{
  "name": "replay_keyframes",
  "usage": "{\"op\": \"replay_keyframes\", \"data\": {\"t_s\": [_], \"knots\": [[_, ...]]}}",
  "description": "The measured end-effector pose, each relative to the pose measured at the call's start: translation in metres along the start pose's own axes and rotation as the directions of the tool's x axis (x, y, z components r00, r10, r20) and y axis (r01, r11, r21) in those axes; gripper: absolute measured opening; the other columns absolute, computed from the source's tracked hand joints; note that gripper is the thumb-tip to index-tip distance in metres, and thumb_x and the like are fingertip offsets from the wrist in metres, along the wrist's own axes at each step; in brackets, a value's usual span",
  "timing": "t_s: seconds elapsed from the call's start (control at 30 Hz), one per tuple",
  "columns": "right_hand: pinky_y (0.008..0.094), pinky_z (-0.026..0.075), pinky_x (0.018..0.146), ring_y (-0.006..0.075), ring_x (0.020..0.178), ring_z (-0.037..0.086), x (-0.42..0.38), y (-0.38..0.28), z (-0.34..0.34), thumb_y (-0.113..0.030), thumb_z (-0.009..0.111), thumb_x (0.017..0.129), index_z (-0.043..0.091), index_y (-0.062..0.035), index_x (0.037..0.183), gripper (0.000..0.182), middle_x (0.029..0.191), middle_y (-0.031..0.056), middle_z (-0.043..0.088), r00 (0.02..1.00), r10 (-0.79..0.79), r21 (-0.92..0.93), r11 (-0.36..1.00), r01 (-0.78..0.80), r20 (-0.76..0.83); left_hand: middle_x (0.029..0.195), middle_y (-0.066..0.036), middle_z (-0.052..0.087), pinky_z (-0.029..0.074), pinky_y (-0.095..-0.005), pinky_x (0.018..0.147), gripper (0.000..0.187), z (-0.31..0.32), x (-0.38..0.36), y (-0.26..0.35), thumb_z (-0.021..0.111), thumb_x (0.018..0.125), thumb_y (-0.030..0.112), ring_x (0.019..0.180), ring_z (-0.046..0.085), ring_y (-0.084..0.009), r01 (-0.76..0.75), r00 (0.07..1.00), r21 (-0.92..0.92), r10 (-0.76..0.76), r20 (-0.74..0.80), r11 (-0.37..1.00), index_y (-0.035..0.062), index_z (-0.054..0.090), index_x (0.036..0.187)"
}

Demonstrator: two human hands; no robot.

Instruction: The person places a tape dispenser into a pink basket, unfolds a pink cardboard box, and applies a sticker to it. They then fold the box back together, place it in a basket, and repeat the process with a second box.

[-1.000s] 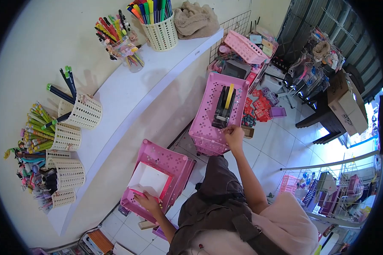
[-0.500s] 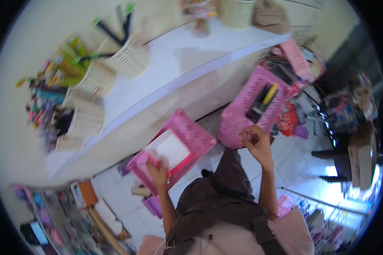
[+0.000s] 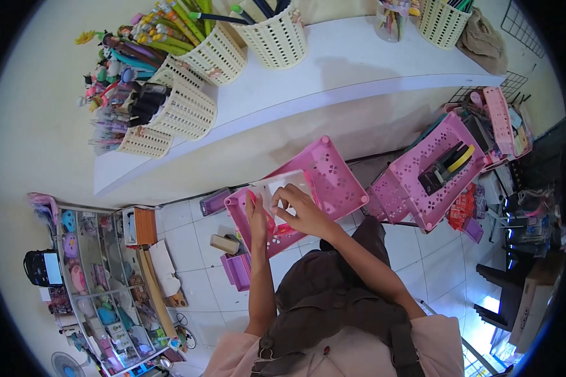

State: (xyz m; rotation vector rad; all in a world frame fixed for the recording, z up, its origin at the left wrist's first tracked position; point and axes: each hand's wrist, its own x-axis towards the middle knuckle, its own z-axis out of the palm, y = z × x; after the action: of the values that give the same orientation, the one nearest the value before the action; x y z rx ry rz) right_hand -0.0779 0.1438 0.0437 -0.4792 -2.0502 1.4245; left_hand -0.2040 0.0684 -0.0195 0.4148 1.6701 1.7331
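Observation:
My left hand point(image 3: 256, 217) is closed on the near left edge of a shallow white box with pink edges point(image 3: 307, 182). That box lies over a pink plastic basket point(image 3: 336, 179) with cut-out holes. Above the box, my right hand point(image 3: 300, 212) is in a pinch, fingers curled toward the left hand. Whatever sits between its fingertips is too small or hidden to make out. The right hand covers the middle of the box.
Cream baskets point(image 3: 192, 113) of pens stand on a white shelf point(image 3: 346, 53) ahead. On the right, another pink basket point(image 3: 415, 195) holds a black and yellow item point(image 3: 446, 168). A purple basket point(image 3: 237, 270) lies on the tiled floor, left of my legs. A stocked rack point(image 3: 100, 270) stands far left.
My right hand has moved left, from beside the right-hand pink basket to over the white box. My left hand keeps its grip on the box. The whole view has shifted and is sharper.

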Motion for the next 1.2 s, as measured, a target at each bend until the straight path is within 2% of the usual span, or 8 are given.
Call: {"op": "replay_keyframes", "data": {"t_s": [0.07,0.37,0.6,0.77,1.0,1.1,1.17,1.2], "knots": [[0.0289,0.037,0.058,0.0164,0.065,0.043,0.001,-0.006,0.006,-0.014,0.057,0.074,0.047,-0.0061,0.081,0.014,0.073,0.0063,0.041,1.0,0.024,0.073,0.997,-0.023,-0.014,0.122,-0.015,0.035,0.027,-0.0293,0.092,0.053,0.0,-0.005,0.009,0.041,0.086,0.025,0.109,0.038,-0.0222,0.004,0.987,0.084,0.009,-0.16,0.996,-0.0044,0.021,0.125],[0.0311,0.035,0.066,0.018,0.07,0.043,0.024,-0.053,-0.003,-0.022,0.051,0.079,0.045,-0.0072,0.082,0.016,0.073,0.0059,0.041,0.988,0.089,-0.111,0.991,-0.075,0.129,0.104,-0.009,0.048,0.039,-0.0316,0.081,0.049,0.018,-0.037,0.07,0.03,0.086,0.044,0.096,0.047,-0.0188,-0.042,0.999,-0.516,0.028,-0.035,0.855,0.004,0.037,0.114],[0.0322,0.035,0.065,0.0197,0.068,0.043,0.034,-0.079,-0.025,-0.022,0.049,0.08,0.043,-0.0062,0.081,0.017,0.073,0.0078,0.04,0.959,0.032,-0.104,0.995,-0.002,0.283,0.11,-0.011,0.046,0.036,-0.0332,0.086,0.041,0.021,-0.047,0.074,0.033,0.085,0.033,0.103,0.045,-0.0213,-0.168,0.986,-0.578,0.139,-0.094,0.799,0.0051,0.038,0.114],[0.0337,0.036,0.064,0.0235,0.072,0.047,0.034,-0.081,-0.03,-0.019,0.05,0.078,0.041,-0.005,0.083,0.017,0.075,0.0105,0.047,0.896,0.073,0.012,0.996,-0.087,0.438,0.114,-0.012,0.044,0.036,-0.0359,0.087,0.035,0.036,-0.047,0.09,0.034,0.083,0.031,0.105,0.043,-0.0234,-0.486,0.873,-0.501,0.414,-0.256,0.716,0.0072,0.039,0.109],[0.0345,0.037,0.064,0.024,0.068,0.047,0.016,-0.098,-0.033,-0.019,0.052,0.077,0.043,-0.0042,0.078,0.018,0.072,0.0105,0.047,0.955,0.057,-0.081,0.996,-0.035,0.292,0.103,-0.009,0.046,0.039,-0.0336,0.078,0.029,0.031,-0.049,0.087,0.032,0.085,0.026,0.094,0.046,-0.021,-0.437,0.897,-0.452,0.342,-0.279,0.778,0.0065,0.041,0.105],[0.0257,0.032,0.047,0.0128,0.056,0.04,-0.001,-0.111,-0.04,-0.019,0.058,0.074,0.047,-0.005,0.074,0.018,0.064,0.0048,0.041,0.973,-0.084,-0.074,0.992,0.102,0.216,0.1,-0.008,0.044,0.037,-0.0303,0.079,0.027,0.023,-0.047,0.073,0.036,0.083,0.021,0.091,0.044,-0.0191,-0.287,0.946,-0.449,0.178,-0.27,0.846,0.0033,0.04,0.103],[0.0238,0.031,0.052,0.0117,0.061,0.04,-0.011,-0.123,-0.055,-0.016,0.064,0.069,0.052,-0.0067,0.076,0.017,0.069,0.0028,0.043,0.97,-0.083,0.05,0.996,0.074,0.227,0.101,-0.012,0.043,0.031,-0.0323,0.085,0.03,0.034,-0.052,0.085,0.046,0.075,0.009,0.096,0.04,-0.0225,-0.561,0.787,0.065,0.556,-0.267,0.825,0.0027,0.038,0.103],[0.0238,0.031,0.052,0.0117,0.061,0.04,-0.013,-0.126,-0.064,-0.016,0.064,0.069,0.052,-0.0067,0.076,0.017,0.069,0.0028,0.043,0.968,-0.087,0.045,0.996,0.079,0.236,0.101,-0.012,0.043,0.031,-0.0323,0.085,0.03,0.035,-0.052,0.083,0.046,0.075,0.009,0.096,0.04,-0.0225,-0.565,0.783,0.06,0.557,-0.277,0.823,0.0027,0.038,0.103]]}}
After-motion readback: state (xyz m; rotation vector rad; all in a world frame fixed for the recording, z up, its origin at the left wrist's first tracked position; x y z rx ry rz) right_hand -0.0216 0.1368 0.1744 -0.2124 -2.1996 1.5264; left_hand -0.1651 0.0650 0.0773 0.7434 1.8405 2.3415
